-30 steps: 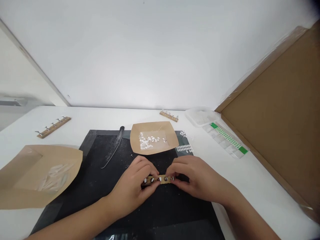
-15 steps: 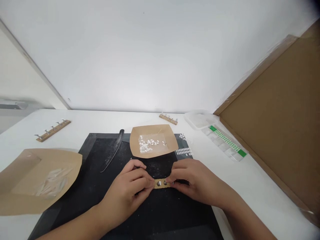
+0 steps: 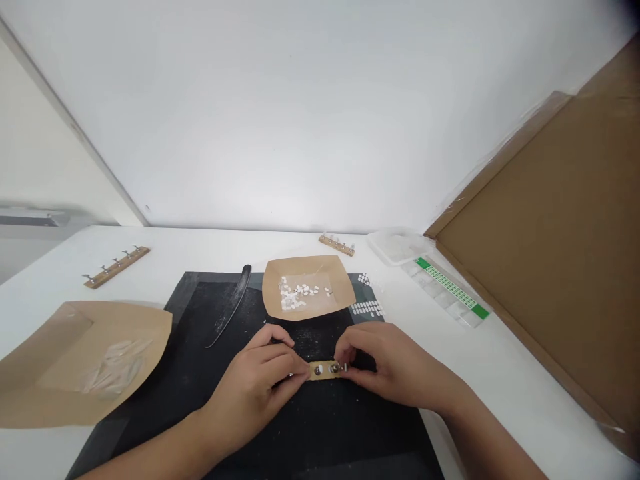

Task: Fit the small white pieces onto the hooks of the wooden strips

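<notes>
A short wooden strip (image 3: 321, 375) with small metal posts lies low over the black mat (image 3: 300, 433), between my two hands. White oval pieces show on or beside the posts. My left hand (image 3: 257, 383) pinches the strip's left end and covers it. At the right end, the fingers and thumb of my right hand (image 3: 387, 363) close around the strip near a metal post (image 3: 335, 368). A second post (image 3: 317, 371) stands left of it. Just beyond the hands sits a brown paper tray (image 3: 343, 283) with several small white oval pieces (image 3: 300, 291) inside.
A black curved file (image 3: 233, 303) rests on the mat. Left stands a larger paper tray (image 3: 45, 400) holding clear slender pieces (image 3: 113, 368). Two wooden strips with metal posts (image 3: 117, 267) (image 3: 337, 245) lie farther back. Right are white oval stickers (image 3: 367, 307), a green-banded clear case (image 3: 453, 287) and cardboard (image 3: 550, 233).
My right fingertips have lifted slightly and shifted, baring more of the metal post at the strip's right end. My left hand keeps its pinch. The whole view has shifted a little.
</notes>
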`<state>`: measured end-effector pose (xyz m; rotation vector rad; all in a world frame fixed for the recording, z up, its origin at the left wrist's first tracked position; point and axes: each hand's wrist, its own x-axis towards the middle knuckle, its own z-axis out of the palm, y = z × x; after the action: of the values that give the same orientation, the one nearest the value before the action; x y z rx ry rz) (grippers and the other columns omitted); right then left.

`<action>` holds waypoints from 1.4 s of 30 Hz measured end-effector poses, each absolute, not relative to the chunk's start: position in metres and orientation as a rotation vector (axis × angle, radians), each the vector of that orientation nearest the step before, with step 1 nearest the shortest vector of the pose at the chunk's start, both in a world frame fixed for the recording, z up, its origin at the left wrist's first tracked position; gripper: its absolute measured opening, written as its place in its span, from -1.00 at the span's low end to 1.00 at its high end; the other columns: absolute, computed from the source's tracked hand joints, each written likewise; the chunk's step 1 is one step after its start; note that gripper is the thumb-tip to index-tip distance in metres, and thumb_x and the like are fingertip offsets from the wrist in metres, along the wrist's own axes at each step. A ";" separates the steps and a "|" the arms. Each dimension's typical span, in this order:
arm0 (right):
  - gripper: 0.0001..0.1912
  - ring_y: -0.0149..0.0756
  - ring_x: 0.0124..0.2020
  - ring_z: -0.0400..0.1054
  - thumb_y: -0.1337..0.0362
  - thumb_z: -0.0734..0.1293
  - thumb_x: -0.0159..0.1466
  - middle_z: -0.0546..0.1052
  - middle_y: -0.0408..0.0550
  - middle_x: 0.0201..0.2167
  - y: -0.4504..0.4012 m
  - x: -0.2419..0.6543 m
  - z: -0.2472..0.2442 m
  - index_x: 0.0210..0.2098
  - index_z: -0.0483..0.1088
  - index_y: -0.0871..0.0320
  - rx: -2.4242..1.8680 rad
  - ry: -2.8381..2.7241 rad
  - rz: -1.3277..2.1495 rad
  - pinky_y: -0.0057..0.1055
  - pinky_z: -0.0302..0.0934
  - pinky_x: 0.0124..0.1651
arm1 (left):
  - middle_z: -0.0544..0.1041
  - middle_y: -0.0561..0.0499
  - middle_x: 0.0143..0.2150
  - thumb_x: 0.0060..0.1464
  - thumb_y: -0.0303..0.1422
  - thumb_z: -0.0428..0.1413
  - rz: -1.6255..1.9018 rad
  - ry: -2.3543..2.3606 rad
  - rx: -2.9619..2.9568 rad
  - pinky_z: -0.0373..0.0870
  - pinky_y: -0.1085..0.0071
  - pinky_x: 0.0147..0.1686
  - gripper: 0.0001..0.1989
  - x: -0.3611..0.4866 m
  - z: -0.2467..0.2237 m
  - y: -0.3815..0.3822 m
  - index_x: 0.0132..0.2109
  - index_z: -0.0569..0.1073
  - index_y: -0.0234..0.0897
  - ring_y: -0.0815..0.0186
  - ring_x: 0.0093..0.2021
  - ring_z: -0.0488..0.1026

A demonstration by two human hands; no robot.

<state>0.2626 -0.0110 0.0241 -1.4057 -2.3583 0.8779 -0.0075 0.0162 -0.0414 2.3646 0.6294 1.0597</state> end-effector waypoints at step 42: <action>-0.56 -0.23 -0.13 0.53 0.33 0.57 0.16 0.63 -0.17 -0.16 -0.013 0.264 0.031 0.00 0.46 0.01 -1.459 -2.245 0.995 -0.27 0.39 -0.03 | 0.52 -0.31 -0.25 0.41 -0.39 0.03 0.381 2.078 2.690 0.43 0.17 -0.22 -0.69 -0.053 -0.024 0.052 -0.25 0.59 -0.44 -0.08 -0.10 0.39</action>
<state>0.2639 -0.0134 0.0314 -1.4592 -2.2446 0.9945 -0.0529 0.0523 -0.0239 2.6900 2.0778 0.3811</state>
